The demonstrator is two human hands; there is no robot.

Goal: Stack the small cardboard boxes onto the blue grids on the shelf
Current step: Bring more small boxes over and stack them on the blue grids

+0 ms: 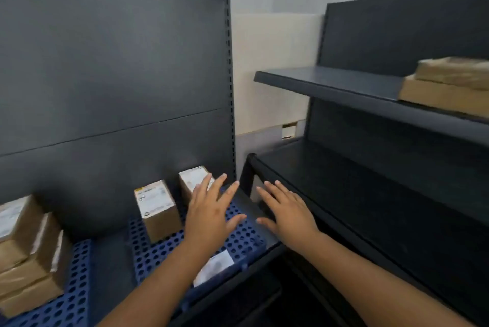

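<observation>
Two small cardboard boxes stand on the right blue grid [243, 239] of the dark shelf: one with a white label [157, 208] and another [191, 181] behind it against the back panel. My left hand [211, 210] hovers open above that grid, its fingertips in front of the rear box. My right hand [287, 211] is open too, spread over the shelf's right edge, holding nothing. A pile of several boxes [29, 252] rests on the left blue grid [71, 297].
A white label [214, 267] lies at the front of the right grid. A second dark shelving unit [370, 167] stands at the right, with flat cardboard boxes [447, 85] on its upper shelf [330, 83]. A window is behind the left unit.
</observation>
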